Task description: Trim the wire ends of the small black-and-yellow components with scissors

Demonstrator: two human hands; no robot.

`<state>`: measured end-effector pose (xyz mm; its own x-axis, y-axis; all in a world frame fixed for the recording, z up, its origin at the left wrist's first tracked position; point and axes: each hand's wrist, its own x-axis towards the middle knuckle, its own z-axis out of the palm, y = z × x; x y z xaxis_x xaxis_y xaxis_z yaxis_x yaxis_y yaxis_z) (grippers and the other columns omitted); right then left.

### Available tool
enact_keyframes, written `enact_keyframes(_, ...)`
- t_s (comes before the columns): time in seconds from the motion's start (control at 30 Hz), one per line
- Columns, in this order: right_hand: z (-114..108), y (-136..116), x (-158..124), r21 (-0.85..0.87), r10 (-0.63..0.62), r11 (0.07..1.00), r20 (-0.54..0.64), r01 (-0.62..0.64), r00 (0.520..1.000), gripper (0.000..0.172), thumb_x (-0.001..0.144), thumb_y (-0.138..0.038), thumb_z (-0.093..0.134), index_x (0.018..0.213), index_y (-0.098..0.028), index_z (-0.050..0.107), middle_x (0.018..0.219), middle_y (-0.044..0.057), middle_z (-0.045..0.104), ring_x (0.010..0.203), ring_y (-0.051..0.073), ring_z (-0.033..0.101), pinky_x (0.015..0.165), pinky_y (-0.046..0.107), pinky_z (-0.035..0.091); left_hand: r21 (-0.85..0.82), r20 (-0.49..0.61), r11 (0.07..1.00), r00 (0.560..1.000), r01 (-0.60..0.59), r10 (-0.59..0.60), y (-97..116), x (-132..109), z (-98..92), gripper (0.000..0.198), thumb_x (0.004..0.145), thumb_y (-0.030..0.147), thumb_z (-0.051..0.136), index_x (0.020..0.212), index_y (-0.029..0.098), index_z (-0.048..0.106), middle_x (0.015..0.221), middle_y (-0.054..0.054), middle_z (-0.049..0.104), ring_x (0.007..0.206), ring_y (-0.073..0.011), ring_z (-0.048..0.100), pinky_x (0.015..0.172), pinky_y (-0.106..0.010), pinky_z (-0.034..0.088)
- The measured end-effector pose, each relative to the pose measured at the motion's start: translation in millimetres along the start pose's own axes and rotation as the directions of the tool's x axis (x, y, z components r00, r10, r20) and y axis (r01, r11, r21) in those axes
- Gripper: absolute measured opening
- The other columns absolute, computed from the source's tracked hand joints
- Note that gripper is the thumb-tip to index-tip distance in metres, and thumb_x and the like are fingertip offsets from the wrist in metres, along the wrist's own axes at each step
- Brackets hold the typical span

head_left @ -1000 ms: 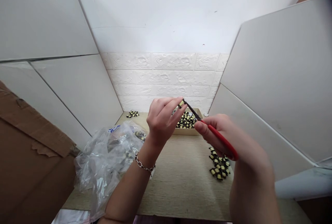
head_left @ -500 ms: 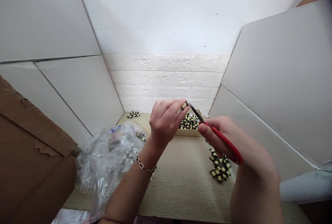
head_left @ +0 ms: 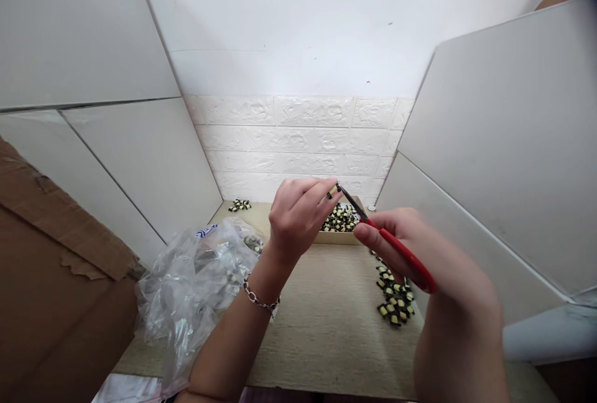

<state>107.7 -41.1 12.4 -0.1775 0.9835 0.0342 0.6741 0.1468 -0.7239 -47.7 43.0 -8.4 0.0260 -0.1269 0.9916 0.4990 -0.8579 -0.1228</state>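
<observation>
Between its fingertips my left hand (head_left: pixel 298 213) pinches a small yellow and black part (head_left: pixel 333 191). My right hand (head_left: pixel 410 241) is closed round the red handles of a pair of scissors or snips (head_left: pixel 405 255). The dark metal tips touch or nearly touch the right end of the small part; at this size I cannot tell which. Just beyond and below the hands is a shallow box (head_left: pixel 338 238) of many similar parts. A loose pile of them (head_left: pixel 395 303) lies below my right hand.
Crumpled clear plastic bags (head_left: pixel 186 303) with parts inside lie on the left of the table (head_left: pixel 326 328). A small cluster of parts (head_left: pixel 240 205) sits at the back left. Cardboard (head_left: pixel 60 266) stands at the far left, and white panels flank both sides.
The tool's tips and the small part have come closer together, with the part shifted slightly right. Both hands keep their hold and have barely moved.
</observation>
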Motion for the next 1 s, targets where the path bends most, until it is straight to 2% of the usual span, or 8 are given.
enact_keyframes(0.3, -1.8, -4.0, -3.4, -0.173, -0.016, 0.985, -0.075, 0.003, 0.997, 0.046, 0.077, -0.057, 0.043, 0.055, -0.019, 0.029, 0.052, -0.004, 0.029, 0.047, 0.008, 0.024, 0.040, 0.021, 0.020, -0.014, 0.033, 1.000, 0.999, -0.006, 0.006, -0.1, -0.1, -2.1, 0.024, 0.065, 0.012, 0.068, 0.088, 0.013, 0.061, 0.073, -0.002, 0.064, 0.069, -0.0086, 0.058, 0.064, -0.022, 0.047)
enact_keyframes(0.53, 0.4, -5.5, -3.8, -0.273, -0.028, 0.962, -0.108, -0.002, 0.994, 0.047, 0.077, -0.056, 0.043, 0.055, -0.018, 0.029, 0.052, -0.004, 0.032, 0.046, 0.007, 0.025, 0.042, 0.022, 0.019, -0.017, 0.051, 1.000, 0.999, -0.008, 0.009, -0.5, -0.3, -0.9, 0.023, 0.066, 0.012, 0.068, 0.088, 0.013, 0.061, 0.075, -0.002, 0.065, 0.069, -0.0091, 0.058, 0.064, -0.023, 0.046)
enact_keyframes(0.63, -1.1, -5.8, -5.2, -0.264, 0.008, 0.964, -0.103, -0.035, 0.995, 0.046, 0.077, -0.056, 0.044, 0.055, -0.018, 0.030, 0.052, -0.004, 0.032, 0.046, 0.007, 0.026, 0.041, 0.022, 0.019, -0.038, 0.073, 0.999, 0.997, 0.009, -0.006, -1.0, 0.6, -1.2, 0.022, 0.067, 0.013, 0.067, 0.088, 0.013, 0.061, 0.075, -0.002, 0.065, 0.070, -0.0094, 0.058, 0.064, -0.023, 0.047)
enact_keyframes(0.83, -6.8, -2.1, -5.5, -0.163, 0.066, 0.984, -0.025, -0.069, 0.998, 0.045, 0.078, -0.055, 0.043, 0.056, -0.018, 0.029, 0.053, -0.004, 0.028, 0.047, 0.007, 0.024, 0.040, 0.021, 0.019, -0.167, 0.230, 0.973, 0.966, 0.159, -0.118, -4.0, 0.6, 0.5, 0.018, 0.069, 0.016, 0.065, 0.087, 0.015, 0.062, 0.080, -0.003, 0.065, 0.075, -0.0088, 0.059, 0.064, -0.020, 0.049)
enact_keyframes(1.0, -6.7, -2.0, -3.0, -0.140, 0.073, 0.987, -0.030, -0.076, 0.997, 0.045, 0.078, -0.054, 0.044, 0.054, -0.018, 0.028, 0.051, -0.005, 0.028, 0.046, 0.007, 0.023, 0.040, 0.021, 0.019, -0.138, 0.216, 0.982, 0.971, 0.131, -0.100, -5.5, -0.8, 1.5, 0.019, 0.069, 0.016, 0.065, 0.088, 0.014, 0.062, 0.079, -0.003, 0.065, 0.074, -0.0090, 0.059, 0.064, -0.020, 0.049)
